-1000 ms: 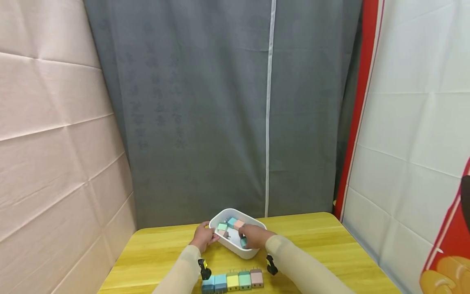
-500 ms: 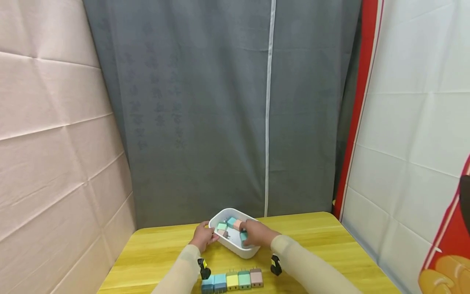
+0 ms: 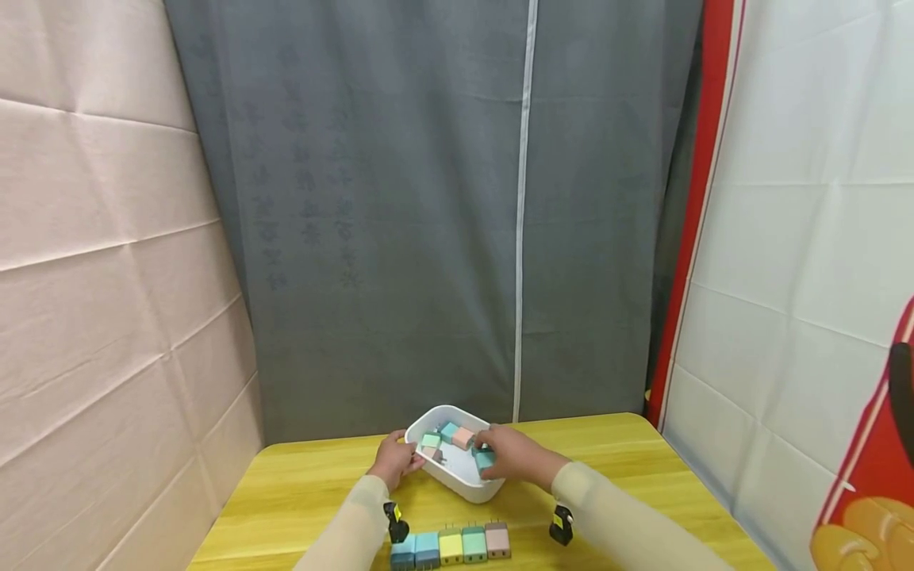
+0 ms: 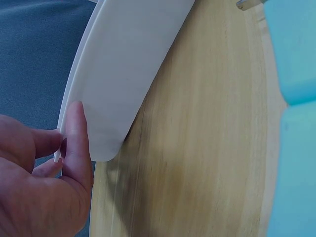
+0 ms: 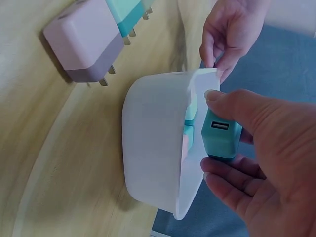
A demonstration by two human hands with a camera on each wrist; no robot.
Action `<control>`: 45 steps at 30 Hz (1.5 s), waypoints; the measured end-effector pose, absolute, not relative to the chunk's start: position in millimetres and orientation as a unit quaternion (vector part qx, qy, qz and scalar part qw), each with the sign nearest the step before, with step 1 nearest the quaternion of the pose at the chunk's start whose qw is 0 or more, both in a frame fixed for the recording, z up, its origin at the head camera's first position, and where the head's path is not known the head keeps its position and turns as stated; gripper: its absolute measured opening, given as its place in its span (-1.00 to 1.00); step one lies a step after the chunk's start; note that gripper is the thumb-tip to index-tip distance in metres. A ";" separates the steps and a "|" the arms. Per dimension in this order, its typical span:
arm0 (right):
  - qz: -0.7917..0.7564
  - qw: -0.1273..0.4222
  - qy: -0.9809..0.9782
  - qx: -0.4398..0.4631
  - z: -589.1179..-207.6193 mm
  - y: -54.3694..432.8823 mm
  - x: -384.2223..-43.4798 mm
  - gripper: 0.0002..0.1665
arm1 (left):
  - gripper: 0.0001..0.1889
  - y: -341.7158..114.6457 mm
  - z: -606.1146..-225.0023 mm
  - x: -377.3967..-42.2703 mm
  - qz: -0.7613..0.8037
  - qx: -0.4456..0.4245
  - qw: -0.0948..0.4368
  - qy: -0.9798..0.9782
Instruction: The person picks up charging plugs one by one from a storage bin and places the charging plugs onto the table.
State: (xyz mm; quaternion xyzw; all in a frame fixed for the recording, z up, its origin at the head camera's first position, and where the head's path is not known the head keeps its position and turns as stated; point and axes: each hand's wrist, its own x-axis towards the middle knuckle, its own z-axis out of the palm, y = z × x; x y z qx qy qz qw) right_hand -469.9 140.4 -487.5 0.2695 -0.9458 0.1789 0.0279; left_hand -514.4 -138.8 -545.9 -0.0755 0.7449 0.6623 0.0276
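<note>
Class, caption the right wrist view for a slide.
Right hand holds a boxy teal plastic USB charger; left hand grips a rounded white plastic tub.

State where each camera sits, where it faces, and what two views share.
Head: worn on the head, facing forward and down at the white rectangular plastic bin; left grip, right grip and beige cloth sleeves show.
Left wrist: worn there, facing the bin's outer wall; only the left grip shows.
Right wrist: worn there, facing the boxy teal plastic charger that the right grip holds; both grips show.
Head and right wrist share the bin, the charger and both grips.
</note>
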 end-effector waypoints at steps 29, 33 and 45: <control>0.197 -0.030 -0.939 0.281 -480.7 174.1 -416.2 -0.52 | -0.44 -140.1 -546.5 -513.3 0.657 -0.079 0.027 0.749; 0.201 -0.029 -0.936 0.287 -482.0 176.2 -411.5 -0.50 | -0.44 -140.3 -547.5 -514.9 0.659 -0.076 0.027 0.748; 0.216 -0.032 -0.931 0.294 -501.1 182.5 -400.3 -0.45 | -0.44 -141.2 -551.5 -519.6 0.661 -0.071 0.032 0.746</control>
